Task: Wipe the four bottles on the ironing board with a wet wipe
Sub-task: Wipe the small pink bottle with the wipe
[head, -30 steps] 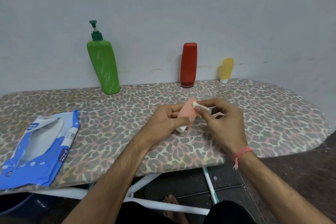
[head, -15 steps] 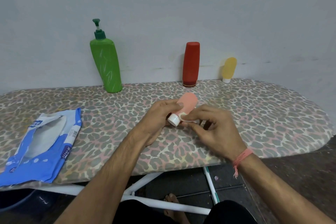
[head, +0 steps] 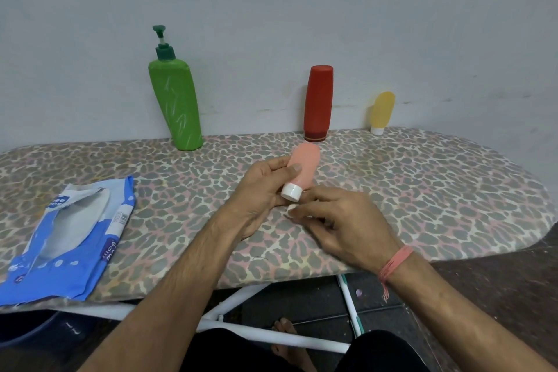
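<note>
My left hand [head: 259, 190] grips a small pink bottle [head: 305, 169] with a white cap, tilted so the cap points down toward me, above the middle of the ironing board [head: 422, 190]. Just below the cap, my right hand [head: 341, 220] pinches a small white wet wipe [head: 292, 208], mostly hidden by the fingers. A green pump bottle [head: 176, 106], a red bottle [head: 318, 103] and a small yellow bottle [head: 382, 112] stand upright along the wall at the board's far edge.
An open blue and white wet wipe packet [head: 69, 238] lies on the board's left end. The board's white legs [head: 271, 332] and a bare foot [head: 287, 332] show below the front edge. A grey wall rises directly behind the bottles.
My right hand with the wipe has slid from the pink bottle's upper body down past its cap. My left hand has turned the bottle so the cap faces me.
</note>
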